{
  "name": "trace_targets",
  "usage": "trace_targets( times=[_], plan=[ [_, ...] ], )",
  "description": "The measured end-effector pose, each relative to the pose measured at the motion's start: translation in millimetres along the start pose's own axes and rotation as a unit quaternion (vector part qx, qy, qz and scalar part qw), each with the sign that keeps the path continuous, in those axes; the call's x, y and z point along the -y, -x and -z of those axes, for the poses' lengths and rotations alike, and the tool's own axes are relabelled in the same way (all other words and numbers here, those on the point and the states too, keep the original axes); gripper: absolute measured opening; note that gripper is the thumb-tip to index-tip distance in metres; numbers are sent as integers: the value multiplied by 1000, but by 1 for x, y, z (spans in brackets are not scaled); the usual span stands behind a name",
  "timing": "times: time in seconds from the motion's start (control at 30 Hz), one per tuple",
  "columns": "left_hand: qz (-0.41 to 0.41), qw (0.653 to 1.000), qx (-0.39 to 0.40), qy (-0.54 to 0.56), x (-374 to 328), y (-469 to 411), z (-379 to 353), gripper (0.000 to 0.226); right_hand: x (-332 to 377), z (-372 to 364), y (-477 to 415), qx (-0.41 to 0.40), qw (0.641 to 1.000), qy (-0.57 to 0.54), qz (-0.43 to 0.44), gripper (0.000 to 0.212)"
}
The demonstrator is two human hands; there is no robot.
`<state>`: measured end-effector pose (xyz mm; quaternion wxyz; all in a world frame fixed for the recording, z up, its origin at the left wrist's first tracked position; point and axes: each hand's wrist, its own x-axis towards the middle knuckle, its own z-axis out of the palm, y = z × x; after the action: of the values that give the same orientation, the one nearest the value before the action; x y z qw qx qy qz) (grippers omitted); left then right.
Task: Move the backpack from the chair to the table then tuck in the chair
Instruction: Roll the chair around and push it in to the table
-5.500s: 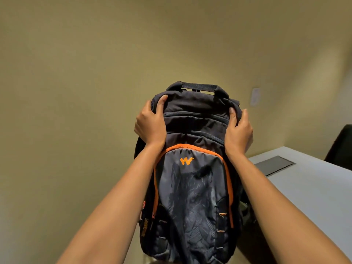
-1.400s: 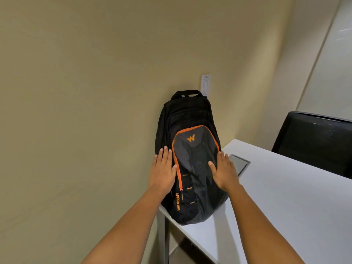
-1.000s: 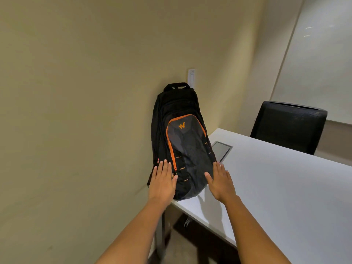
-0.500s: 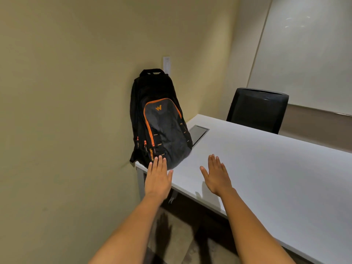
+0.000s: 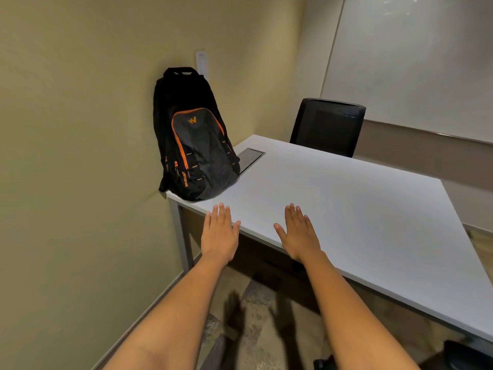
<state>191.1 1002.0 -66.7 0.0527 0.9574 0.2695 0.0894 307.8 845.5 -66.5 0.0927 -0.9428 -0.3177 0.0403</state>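
The black backpack (image 5: 196, 145) with orange trim stands upright on the left corner of the white table (image 5: 346, 209), leaning back against the beige wall. My left hand (image 5: 219, 232) hovers flat over the table's front edge, fingers spread, a short way in front of the backpack and apart from it. My right hand (image 5: 298, 235) is held the same way further right, palm down, empty. A black chair (image 5: 326, 126) stands at the table's far side. A dark part of something (image 5: 464, 353) shows at the bottom right; I cannot tell what it is.
A grey cable hatch (image 5: 249, 160) is set into the table just right of the backpack. A whiteboard (image 5: 413, 62) covers the right wall. A wall switch (image 5: 202, 62) sits above the backpack. The table's grey leg (image 5: 181, 233) stands close to the left wall.
Both hands have let go of the backpack and drawn back toward me from it to the table's front edge. The view has backed away, showing more table and floor.
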Motion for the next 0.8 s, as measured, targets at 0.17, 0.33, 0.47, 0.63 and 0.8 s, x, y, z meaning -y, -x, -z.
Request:
trace_targets(
  times=[0.17,0.33,0.47,0.63,0.8],
  plan=[
    [-9,1000,10,1,-15,27,4,58,-15,3,38,5,1000,-2,-18,65],
    [-28,1000,8,5,-21,51,13,58,-17,7,71,-5,999,-3,-34,65],
    [-39,999,5,9,-23,74,19,59,-16,8,99,-12,999,-6,-50,65],
    [-57,998,13,8,-31,104,24,59,-19,7,133,-18,997,-9,-71,66],
    [-70,997,16,19,-45,126,26,58,-28,9,166,-13,996,0,-85,67]
  ],
)
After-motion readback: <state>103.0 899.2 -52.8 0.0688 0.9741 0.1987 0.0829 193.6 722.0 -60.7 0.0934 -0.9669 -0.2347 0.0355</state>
